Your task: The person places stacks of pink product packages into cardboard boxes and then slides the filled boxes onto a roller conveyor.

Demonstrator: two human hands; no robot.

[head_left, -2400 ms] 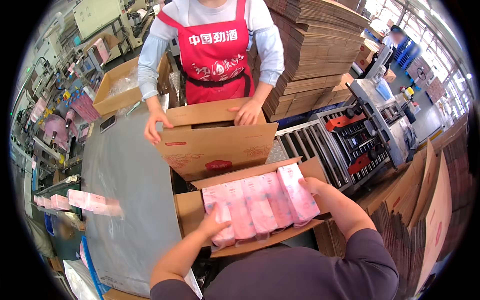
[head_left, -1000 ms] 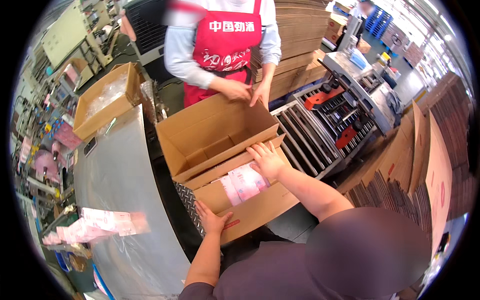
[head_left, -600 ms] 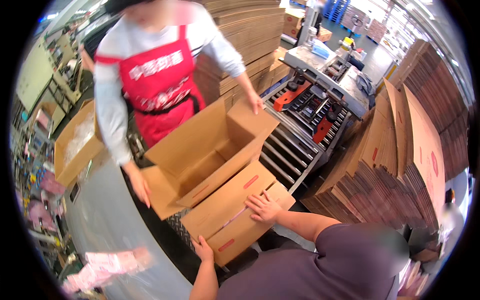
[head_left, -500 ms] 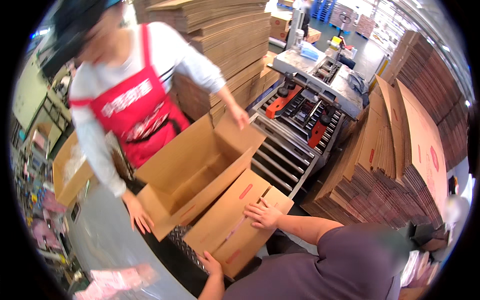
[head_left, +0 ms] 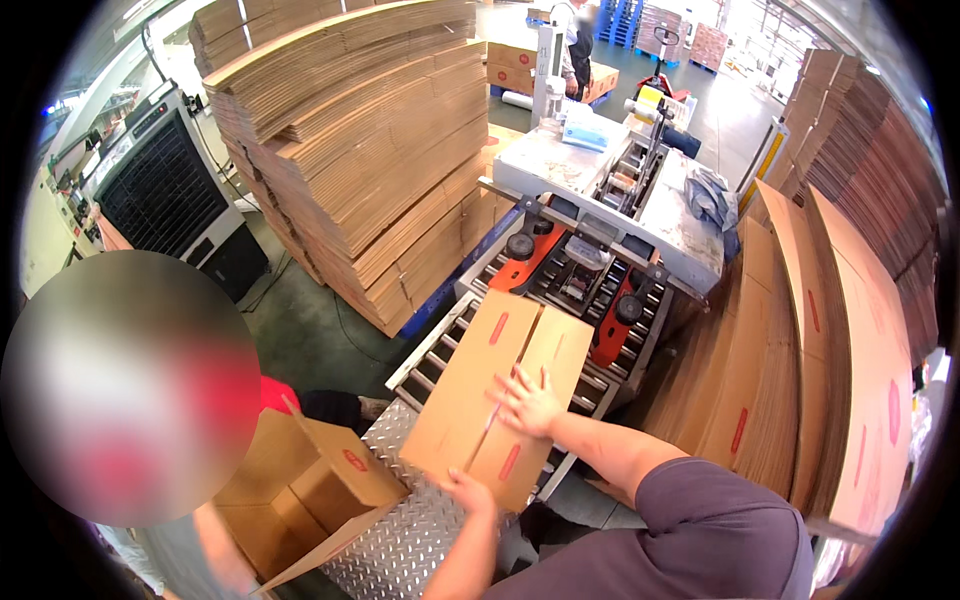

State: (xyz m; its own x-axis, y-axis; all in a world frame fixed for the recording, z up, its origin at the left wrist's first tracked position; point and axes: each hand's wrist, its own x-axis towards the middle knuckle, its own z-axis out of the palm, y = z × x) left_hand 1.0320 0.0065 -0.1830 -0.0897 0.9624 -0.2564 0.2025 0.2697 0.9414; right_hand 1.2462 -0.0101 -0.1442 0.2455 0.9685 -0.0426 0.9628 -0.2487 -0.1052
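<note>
Here, the person's left hand point(head_left: 470, 492) pressed against the near end of a closed cardboard box point(head_left: 500, 395), its grip curled on the box edge. The right hand point(head_left: 527, 400) lay flat on top of the box, fingers spread wide, holding nothing. The box rested partly on a ribbed metal bench point(head_left: 400, 540) and partly on the roller conveyor point(head_left: 440, 355), its far end pointing toward the sealing machine point(head_left: 600, 215). Its two top flaps were folded shut and met along the middle.

To the left, just beside the bench, stood an open empty carton point(head_left: 300, 490), with a co-worker close to it. Farther away, a tall stack of flat cardboard sheets point(head_left: 350, 150) rose behind the conveyor, and more flat cartons point(head_left: 830, 330) leaned at the right side. At the far left stood a dark cooling unit point(head_left: 165, 195).
</note>
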